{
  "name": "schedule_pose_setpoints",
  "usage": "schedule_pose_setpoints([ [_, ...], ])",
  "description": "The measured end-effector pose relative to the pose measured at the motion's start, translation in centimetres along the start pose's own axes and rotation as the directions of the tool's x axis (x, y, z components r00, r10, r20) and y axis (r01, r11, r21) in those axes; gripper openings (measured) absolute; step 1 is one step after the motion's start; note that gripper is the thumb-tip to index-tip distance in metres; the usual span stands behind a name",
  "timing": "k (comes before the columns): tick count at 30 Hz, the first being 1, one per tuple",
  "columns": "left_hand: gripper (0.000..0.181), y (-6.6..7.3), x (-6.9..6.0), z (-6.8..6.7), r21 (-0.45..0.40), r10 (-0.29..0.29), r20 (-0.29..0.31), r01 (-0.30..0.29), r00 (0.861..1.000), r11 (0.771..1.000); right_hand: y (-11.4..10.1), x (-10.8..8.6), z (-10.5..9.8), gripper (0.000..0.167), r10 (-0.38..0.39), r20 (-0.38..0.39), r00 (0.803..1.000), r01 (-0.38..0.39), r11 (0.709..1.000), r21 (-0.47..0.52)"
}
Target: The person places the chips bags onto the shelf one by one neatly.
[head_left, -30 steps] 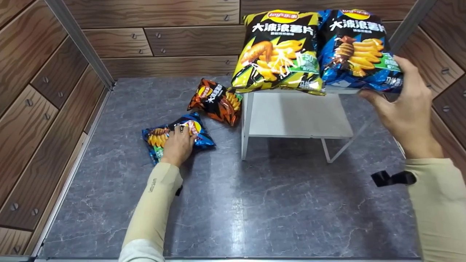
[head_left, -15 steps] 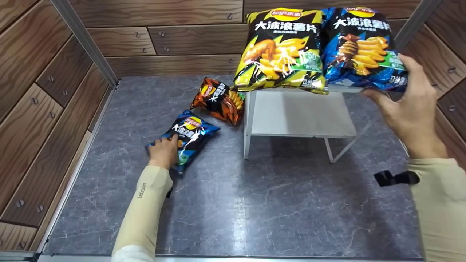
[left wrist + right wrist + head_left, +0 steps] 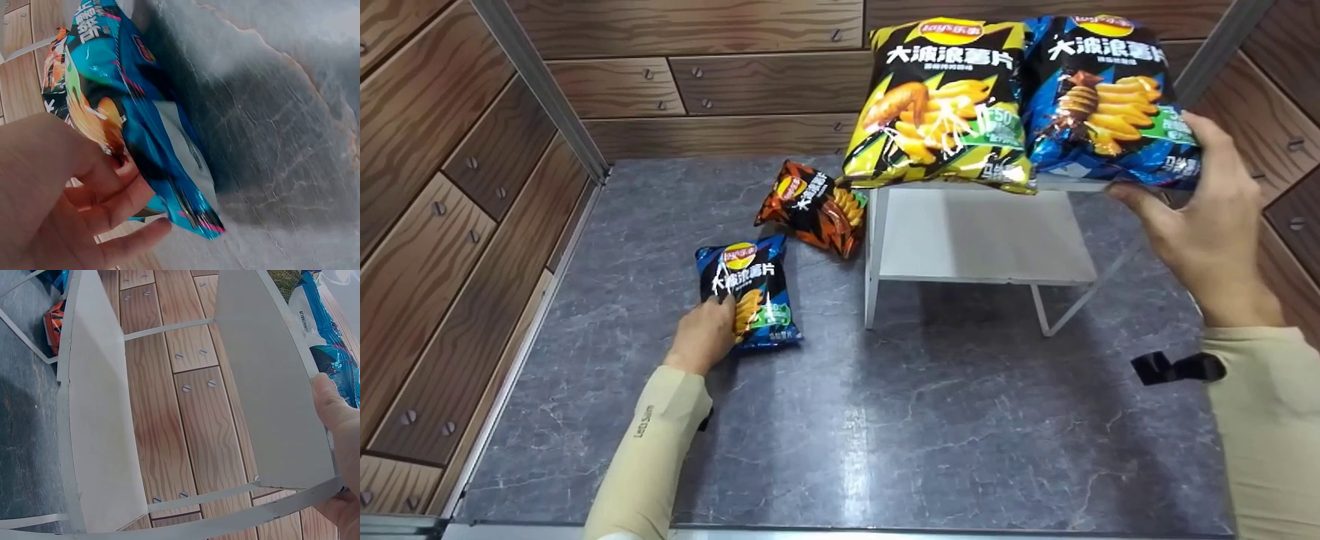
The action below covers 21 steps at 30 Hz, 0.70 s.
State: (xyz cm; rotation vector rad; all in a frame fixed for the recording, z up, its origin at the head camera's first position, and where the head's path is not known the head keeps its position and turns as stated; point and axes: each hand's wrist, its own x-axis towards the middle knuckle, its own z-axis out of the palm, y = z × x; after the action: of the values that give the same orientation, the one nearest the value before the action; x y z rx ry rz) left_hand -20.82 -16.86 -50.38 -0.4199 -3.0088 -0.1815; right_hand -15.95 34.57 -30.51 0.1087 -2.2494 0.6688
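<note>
A blue bag of potato chips (image 3: 765, 289) lies face up on the grey marbled surface, left of a white two-tier rack (image 3: 982, 240). My left hand (image 3: 701, 334) grips its left edge; in the left wrist view, curled fingers (image 3: 121, 211) hold the blue wrapper. On the rack's top tier rest a yellow-black chip bag (image 3: 937, 105) and a second blue chip bag (image 3: 1102, 112), side by side. My right hand (image 3: 1211, 217) holds the top tier's front right corner, beside that blue bag. In the right wrist view the thumb (image 3: 329, 396) lies along the board's edge.
An orange-black chip bag (image 3: 814, 210) lies by the rack's left front leg, behind the blue bag on the marbled surface (image 3: 810, 420). Wood-patterned walls (image 3: 765, 82) enclose the back and sides, with a metal post (image 3: 540, 90) at the left corner.
My left hand has turned the lower blue bag, so its logo end now points away and its print reads nearly upright. My right hand stays at the rack's corner.
</note>
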Motion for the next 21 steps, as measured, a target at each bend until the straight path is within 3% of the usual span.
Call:
schedule_pose_setpoints([
  [3,0.026,0.4,0.3,0.1,-0.027,0.007,-0.085,-0.009,0.996,1.000,0.4,0.0,0.1,0.083,-0.001,-0.002,1.000,0.001,1.000,-0.006],
  [5,0.036,0.8,0.8,0.3,-0.075,0.033,-0.116,-0.042,0.993,0.996,0.7,0.0,0.1,0.083,0.000,-0.002,1.000,0.000,1.000,-0.009],
  [7,0.058,1.2,1.1,0.6,-0.120,0.060,-0.081,-0.069,0.995,0.990,0.8,-0.1,0.1,0.084,0.004,-0.001,1.000,-0.004,1.000,-0.010],
  [9,0.086,1.4,1.2,1.1,-0.151,0.075,-0.005,-0.074,0.997,0.986,0.9,-0.1,0.2,0.083,0.006,-0.002,1.000,-0.006,1.000,-0.008],
  [11,0.110,1.5,1.2,1.8,-0.146,0.069,0.081,-0.057,0.994,0.988,0.9,-0.2,0.2,0.084,0.008,0.000,1.000,-0.008,1.000,-0.007],
  [13,0.126,1.4,1.0,2.6,-0.116,0.047,0.129,-0.032,0.990,0.993,0.8,-0.2,0.2,0.084,0.008,-0.003,1.000,-0.008,1.000,-0.002],
  [17,0.136,1.4,0.8,3.5,-0.087,0.033,0.134,-0.022,0.990,0.996,0.5,-0.1,0.2,0.083,0.010,-0.001,1.000,-0.010,1.000,0.007],
  [21,0.122,1.6,1.0,3.7,-0.101,0.025,0.105,-0.014,0.994,0.995,0.0,-0.1,0.0,0.081,0.013,0.005,1.000,-0.013,1.000,0.008],
])
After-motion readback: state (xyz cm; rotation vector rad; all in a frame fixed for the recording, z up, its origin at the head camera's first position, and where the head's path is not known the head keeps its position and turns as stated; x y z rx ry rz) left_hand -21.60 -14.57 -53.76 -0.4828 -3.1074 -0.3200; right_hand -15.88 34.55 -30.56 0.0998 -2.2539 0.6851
